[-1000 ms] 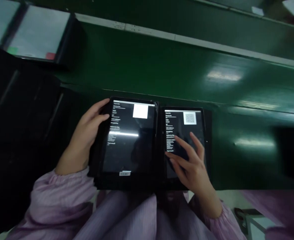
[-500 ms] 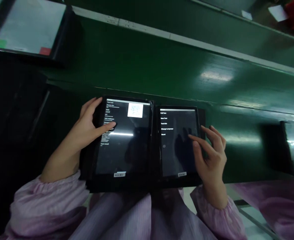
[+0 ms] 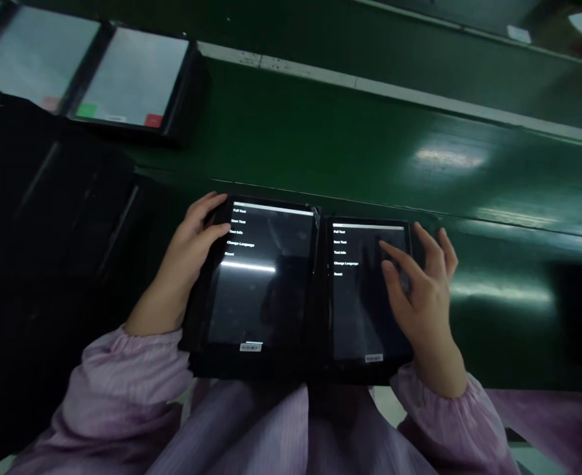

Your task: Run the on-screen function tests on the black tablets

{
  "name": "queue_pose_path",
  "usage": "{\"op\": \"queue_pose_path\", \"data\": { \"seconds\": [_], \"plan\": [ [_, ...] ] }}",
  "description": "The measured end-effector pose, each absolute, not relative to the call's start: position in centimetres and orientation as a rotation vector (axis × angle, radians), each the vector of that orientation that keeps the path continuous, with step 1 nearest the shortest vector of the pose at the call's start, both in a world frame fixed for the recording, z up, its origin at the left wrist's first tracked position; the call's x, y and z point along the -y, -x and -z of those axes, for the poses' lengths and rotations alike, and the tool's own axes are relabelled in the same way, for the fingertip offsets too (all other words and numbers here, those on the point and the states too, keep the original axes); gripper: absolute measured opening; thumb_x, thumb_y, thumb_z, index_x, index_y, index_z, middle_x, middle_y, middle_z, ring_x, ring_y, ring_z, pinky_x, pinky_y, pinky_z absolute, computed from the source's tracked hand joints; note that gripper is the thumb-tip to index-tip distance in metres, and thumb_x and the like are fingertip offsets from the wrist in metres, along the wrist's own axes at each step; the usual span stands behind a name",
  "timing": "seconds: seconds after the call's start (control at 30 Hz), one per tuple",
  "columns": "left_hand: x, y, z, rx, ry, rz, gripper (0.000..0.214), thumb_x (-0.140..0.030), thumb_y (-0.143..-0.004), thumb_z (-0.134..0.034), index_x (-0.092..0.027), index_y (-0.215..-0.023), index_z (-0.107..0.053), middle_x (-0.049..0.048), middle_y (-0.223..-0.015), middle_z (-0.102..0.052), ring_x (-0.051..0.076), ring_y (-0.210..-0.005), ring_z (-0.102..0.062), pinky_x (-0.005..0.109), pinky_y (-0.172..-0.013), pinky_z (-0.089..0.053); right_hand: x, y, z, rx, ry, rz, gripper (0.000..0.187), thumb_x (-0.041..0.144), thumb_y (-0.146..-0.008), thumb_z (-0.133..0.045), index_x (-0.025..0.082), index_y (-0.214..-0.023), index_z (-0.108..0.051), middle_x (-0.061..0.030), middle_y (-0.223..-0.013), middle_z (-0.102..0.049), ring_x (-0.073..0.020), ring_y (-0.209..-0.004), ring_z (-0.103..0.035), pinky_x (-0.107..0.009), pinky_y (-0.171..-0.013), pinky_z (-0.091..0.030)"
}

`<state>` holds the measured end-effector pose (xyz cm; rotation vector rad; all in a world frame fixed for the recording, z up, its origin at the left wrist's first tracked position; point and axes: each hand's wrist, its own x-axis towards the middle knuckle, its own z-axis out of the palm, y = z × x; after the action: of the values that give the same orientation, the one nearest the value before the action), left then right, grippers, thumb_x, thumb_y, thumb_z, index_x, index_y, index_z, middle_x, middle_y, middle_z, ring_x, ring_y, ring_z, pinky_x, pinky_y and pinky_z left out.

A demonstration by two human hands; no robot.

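Two black tablets lie side by side at the near edge of a green bench. The left tablet shows a short white text menu on a dark screen. My left hand wraps round its left edge, with the thumb lying on the screen beside the menu lines. The right tablet shows the same menu. My right hand rests at its right edge, fingers spread, the thumb stretched over the screen. Both sleeves are pale purple.
The green bench runs across the view with a white strip along its far side. Two lit tablets with white screens sit at the far left. Dark trays or cases fill the left side. Another purple sleeve shows at the bottom right.
Both screens changed from an info page with a QR code to a short menu, the right one first. My right hand moved from mid-screen to the right edge; my left thumb tapped and drew back.
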<state>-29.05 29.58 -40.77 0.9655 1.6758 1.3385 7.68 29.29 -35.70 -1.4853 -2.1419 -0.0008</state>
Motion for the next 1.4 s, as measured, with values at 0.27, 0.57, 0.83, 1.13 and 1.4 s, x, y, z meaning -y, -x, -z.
{"op": "queue_pose_path", "data": {
  "seconds": [0.27, 0.57, 0.83, 1.13, 1.4],
  "plan": [
    [-30.8, 28.3, 41.0, -1.678, -1.043, -1.373, 0.044, -0.031, -0.071, -0.084, -0.021, -0.112, -0.071, 0.0123, -0.156, -0.06, 0.034, -0.151, -0.052, 0.053, -0.134, -0.031, -27.3, -8.4, 34.9, 1.998, 1.506, -0.066, 0.03, 0.032, -0.108, -0.055, 0.027, -0.118, -0.083, -0.0127, -0.148, -0.066, -0.0403, -0.149, -0.052, -0.066, -0.113, -0.053],
    [-30.3, 27.9, 40.3, -1.666, -0.999, -1.415, 0.041, -0.022, -0.071, -0.073, -0.021, -0.111, -0.074, 0.009, -0.149, -0.069, 0.031, -0.15, -0.054, 0.054, -0.135, -0.027, -25.4, -7.4, 35.5, 2.112, 1.439, -0.011, 0.031, 0.03, -0.11, -0.053, 0.025, -0.117, -0.083, -0.0124, -0.148, -0.066, -0.0387, -0.15, -0.05, -0.066, -0.119, -0.047],
    [-30.3, 29.2, 41.2, -1.622, -1.042, -1.298, 0.053, -0.029, -0.074, -0.074, -0.019, -0.126, -0.069, 0.0097, -0.153, -0.066, 0.035, -0.148, -0.054, 0.059, -0.134, -0.03, -26.0, -7.2, 36.0, 2.166, 1.485, -0.016, 0.033, 0.035, -0.11, -0.052, 0.024, -0.123, -0.08, -0.015, -0.156, -0.057, -0.0429, -0.157, -0.039, -0.071, -0.122, -0.041],
    [-29.5, 30.7, 41.4, -1.474, -1.163, -1.097, 0.087, -0.038, -0.072, -0.082, -0.02, -0.152, -0.052, 0.0118, -0.172, -0.045, 0.039, -0.159, -0.04, 0.061, -0.135, -0.025, -25.6, -7.7, 36.0, 1.995, 1.486, -0.043, 0.03, 0.033, -0.109, -0.053, 0.027, -0.121, -0.08, -0.0126, -0.145, -0.068, -0.039, -0.147, -0.055, -0.066, -0.114, -0.05],
    [-24.7, 30.7, 37.5, -1.557, -1.026, -1.254, 0.078, -0.058, -0.074, -0.083, -0.028, -0.144, -0.064, 0.0115, -0.164, -0.056, 0.041, -0.157, -0.045, 0.061, -0.129, -0.038, -25.7, -8.4, 33.3, 2.024, 1.387, -0.074, 0.029, 0.031, -0.108, -0.054, 0.024, -0.122, -0.079, -0.0138, -0.14, -0.071, -0.0369, -0.138, -0.065, -0.057, -0.108, -0.058]
  ]
}}
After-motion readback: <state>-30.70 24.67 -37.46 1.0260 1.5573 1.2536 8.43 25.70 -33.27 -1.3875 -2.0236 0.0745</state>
